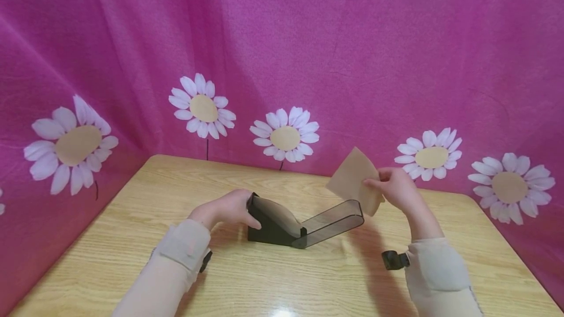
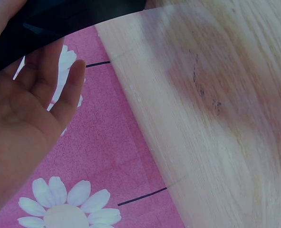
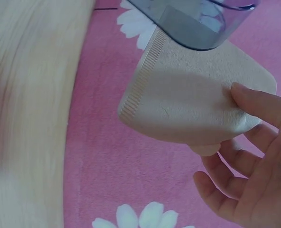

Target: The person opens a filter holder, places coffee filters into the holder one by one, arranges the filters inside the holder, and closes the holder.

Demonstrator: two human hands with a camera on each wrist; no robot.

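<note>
My left hand (image 1: 226, 208) grips the left end of a black coffee filter holder (image 1: 273, 229), its thumb on the near side and its other fingers behind. The holder's smoky see-through lid (image 1: 335, 221) is swung out to the right, and tan paper shows inside the black body. Between thumb and fingers, my right hand (image 1: 396, 187) pinches a brown paper coffee filter (image 1: 352, 175) held up above the table. A crimped seam runs along one side of the filter (image 3: 192, 95) in the right wrist view, where the lid's rounded end (image 3: 197, 33) overlaps it.
A light wood-grain table (image 1: 246, 283) lies under both hands. Behind it and at the sides hangs a magenta cloth (image 1: 282, 38) printed with white daisies, close along the table's far edge.
</note>
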